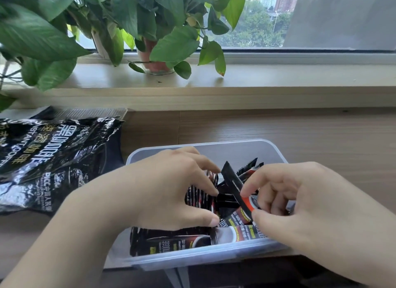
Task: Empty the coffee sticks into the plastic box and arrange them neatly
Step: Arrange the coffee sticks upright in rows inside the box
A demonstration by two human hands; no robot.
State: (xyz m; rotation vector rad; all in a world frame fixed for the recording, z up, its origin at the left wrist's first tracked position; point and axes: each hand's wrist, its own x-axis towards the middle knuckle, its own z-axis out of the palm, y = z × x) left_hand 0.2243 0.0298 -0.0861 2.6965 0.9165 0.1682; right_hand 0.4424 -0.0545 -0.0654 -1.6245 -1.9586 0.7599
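A clear plastic box stands on the wooden desk in front of me, holding several black coffee sticks. My left hand reaches into the box from the left, its fingers and thumb curled round a bundle of upright sticks. My right hand comes in from the right and pinches a single black-and-orange coffee stick between thumb and forefinger, tilted with its top end up and to the left. More sticks lie loose under both hands, partly hidden.
The crumpled black instant-coffee bag lies on the desk to the left of the box, over a clear lid. Potted plants stand on the window sill behind. The desk's front edge runs just below the box.
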